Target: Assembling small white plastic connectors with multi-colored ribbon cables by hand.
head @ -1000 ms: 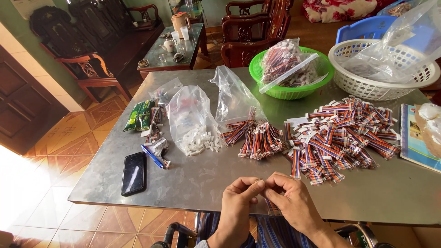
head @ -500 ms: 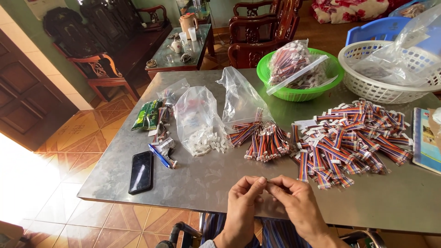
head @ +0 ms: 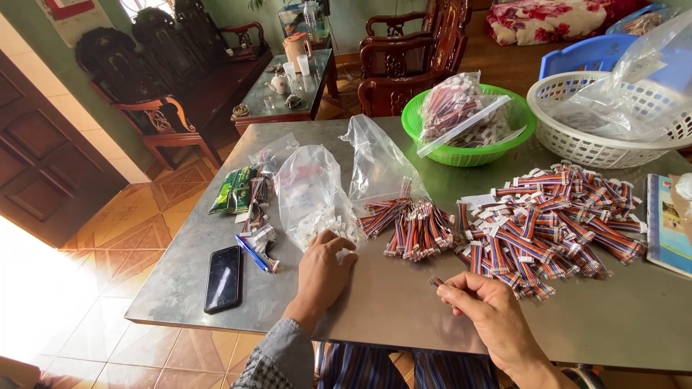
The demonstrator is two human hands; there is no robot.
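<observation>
— Reaching: my left hand, low centre of the frame, lies palm down, fingers loosely curled, fingertips touching the small white connectors at the mouth of a clear bag. Whether a piece is pinched I cannot tell.

— And the other?

— My right hand, lower right, is nearly closed, thumb and forefinger pinched on one striped wire lead, its end poking out toward the upper left.

— Counts?

— Two heaps of striped leads: a small bundle at centre, a wide pile to the right; too many to number. Two baskets at upper right, one green, one white. One black phone at lower left, one blue pen beside it, all on the grey table.
</observation>
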